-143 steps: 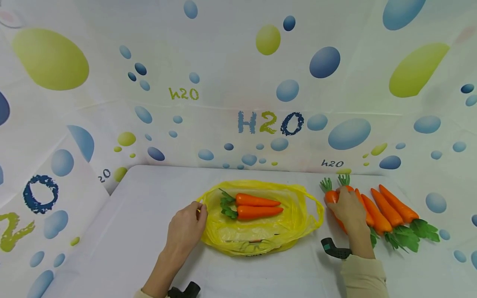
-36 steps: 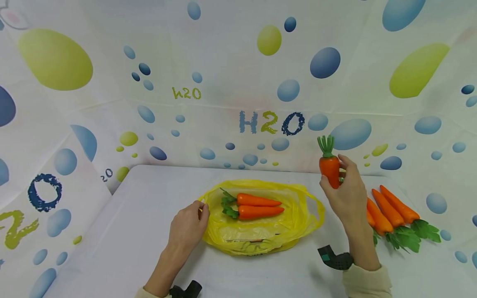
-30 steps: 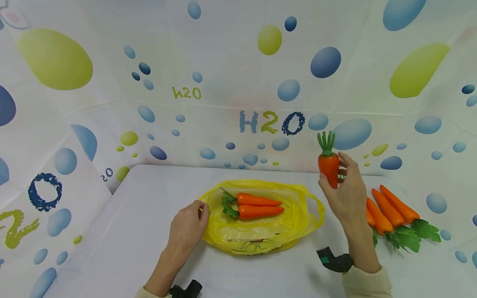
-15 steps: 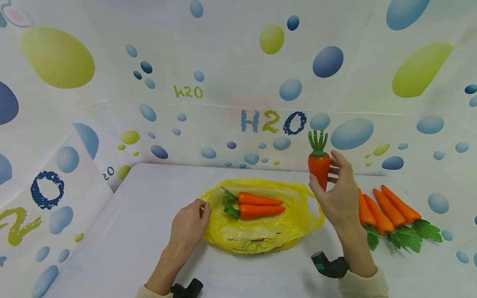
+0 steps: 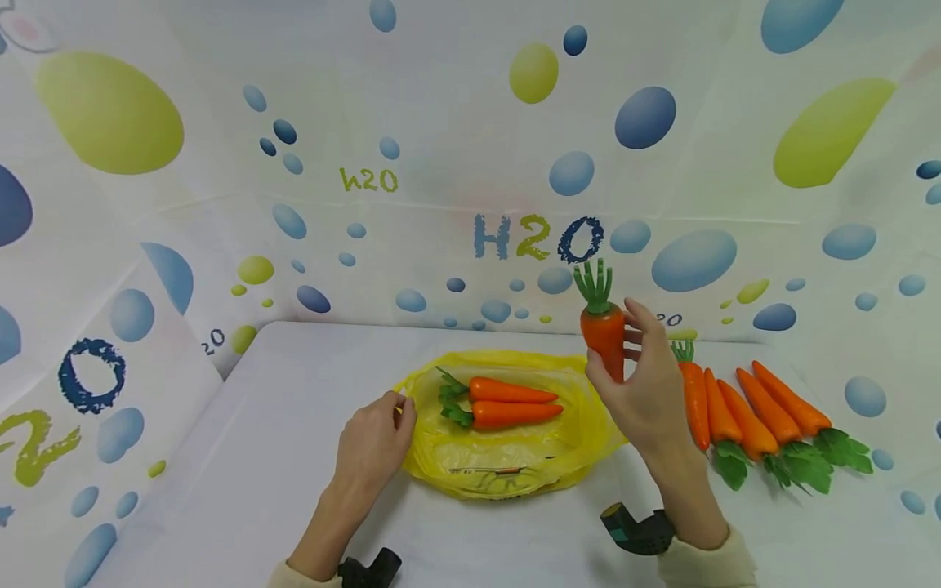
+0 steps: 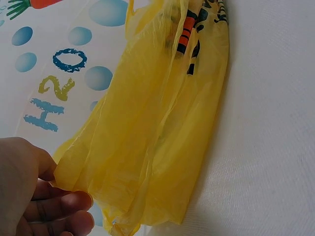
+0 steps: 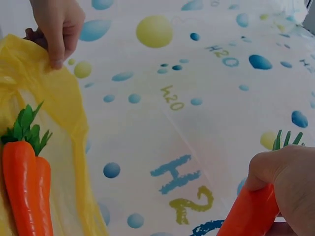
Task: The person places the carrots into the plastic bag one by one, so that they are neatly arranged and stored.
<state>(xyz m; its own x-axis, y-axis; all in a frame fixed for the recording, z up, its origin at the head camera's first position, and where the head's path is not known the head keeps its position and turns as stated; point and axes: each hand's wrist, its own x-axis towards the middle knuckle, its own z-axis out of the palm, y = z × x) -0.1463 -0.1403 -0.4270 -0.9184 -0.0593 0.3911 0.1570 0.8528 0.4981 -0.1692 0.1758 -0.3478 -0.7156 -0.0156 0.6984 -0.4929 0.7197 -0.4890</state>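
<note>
In the head view my left hand [image 5: 375, 441] pinches the left rim of an open yellow plastic bag [image 5: 515, 482]; the left wrist view shows thumb and fingers at the bag's edge [image 6: 133, 147]. Two orange carrots [image 5: 515, 415] with leafy green tops lie side by side on the bag. My right hand [image 5: 647, 384] holds another carrot [image 5: 603, 331] between thumb and fingers, raised near the bag's right end. That carrot stands nearly upright with its short green stems up; its lower tip is hidden behind the hand.
Several more carrots [image 5: 750, 420] lie in a row on the white table [image 5: 243, 490], right of my right hand. Most have their leaves toward me. Behind the table rises a white backdrop [image 5: 441, 163] with blue and green dots.
My right hand has taken a carrot from the row at right, lifted it and carried it left toward the bag. My left hand has stayed at the bag's rim.
</note>
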